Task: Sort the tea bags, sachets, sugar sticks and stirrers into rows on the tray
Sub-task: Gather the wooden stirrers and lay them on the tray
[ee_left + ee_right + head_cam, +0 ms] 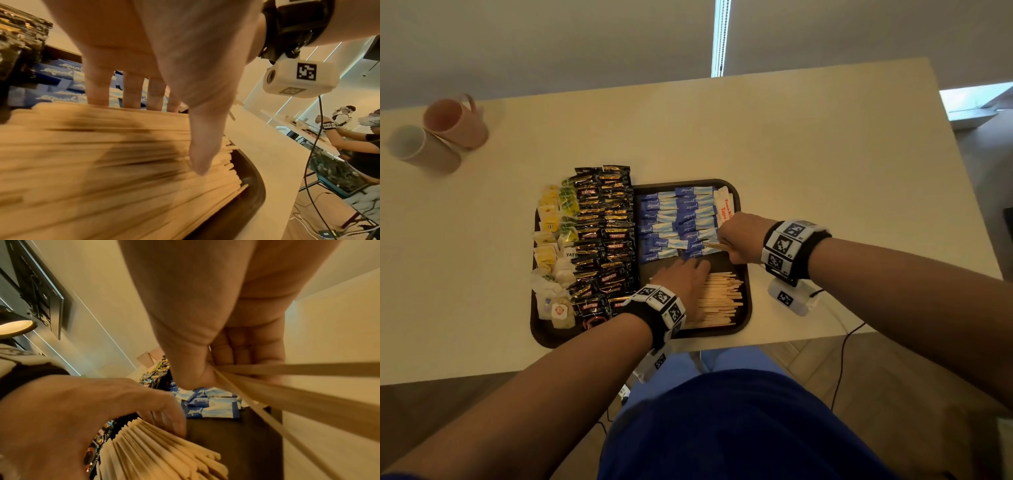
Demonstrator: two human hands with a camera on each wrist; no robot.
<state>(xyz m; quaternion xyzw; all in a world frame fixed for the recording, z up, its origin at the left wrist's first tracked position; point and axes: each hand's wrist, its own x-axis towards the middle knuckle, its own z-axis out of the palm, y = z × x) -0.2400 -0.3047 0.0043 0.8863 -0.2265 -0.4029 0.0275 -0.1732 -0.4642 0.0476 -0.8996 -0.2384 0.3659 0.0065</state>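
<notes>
Head view, tray: a dark brown tray [743,310] sat on the pale desk [808,164], and every place below is told from this tray.
Head view, tea bags: the tea bags [553,250] filled the tray's left edge in a loose row.
Head view, sachets: black coffee sachets [604,236] ran just right of the tea bags, their far end overhanging the tray's far rim.
Head view, sugar sticks: blue sugar sticks [678,219] lay in two rows in the tray's far right part, with white red-lettered sticks [724,207] against its right rim.
Head view, stirrers: the wooden stirrers [719,301] were stacked in the tray's near right corner.
Head view, left hand: the left hand [683,277] lay flat on the stack, fingers straight, its grip slack.
Head view, right hand: the right hand [739,236] hovered over the tray's right rim, its grip closed round a few held stirrers [717,245].
Head view, mugs: two mugs [438,133] lay well beyond the tray's far left corner.
Left wrist view, left hand: the fingers [96,87] reached down past the far side of the stirrers [102,154], the thumb resting on top; the tray's rim [255,183] showed at right.
Right wrist view, right hand: the right hand [236,340] pinched the held stirrers [308,389] above the tray's bare floor [232,443]; the left hand [86,410] touched the stack [164,456].
</notes>
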